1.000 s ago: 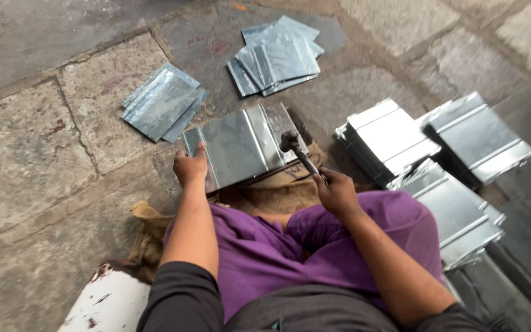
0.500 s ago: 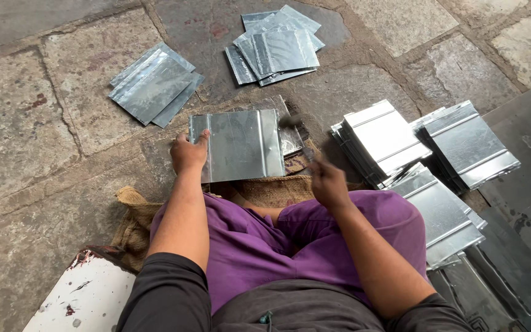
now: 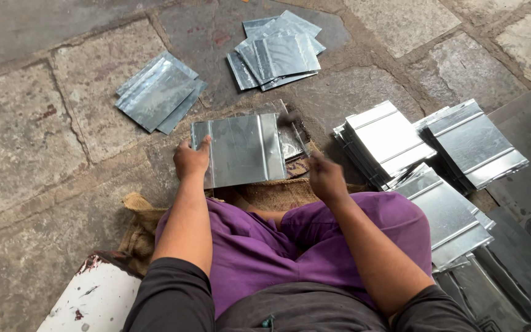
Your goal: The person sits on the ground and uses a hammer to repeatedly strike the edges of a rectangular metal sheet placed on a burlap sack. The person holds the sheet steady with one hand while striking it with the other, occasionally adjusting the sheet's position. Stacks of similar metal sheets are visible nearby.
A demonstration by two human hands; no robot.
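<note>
A rectangular sheet of shiny metal [image 3: 241, 149] lies flat on the stone floor in front of my knees. My left hand [image 3: 190, 161] grips its left edge and holds it down. My right hand [image 3: 324, 176] is closed on the handle of a hammer [image 3: 294, 127], whose blurred head is at the sheet's right edge. A piece of brown sackcloth [image 3: 271, 192] lies under the sheet's near side. My legs, in purple trousers, are crossed below.
Two loose piles of flat metal sheets [image 3: 158, 92] [image 3: 278, 52] lie farther out on the paving. Stacks of folded metal sheets [image 3: 385, 140] [image 3: 477, 142] [image 3: 447, 215] stand at my right. A white painted object [image 3: 93, 298] sits at the lower left.
The hammer has swung down from above the sheet to its right edge. My left hand has stayed on the sheet's left edge.
</note>
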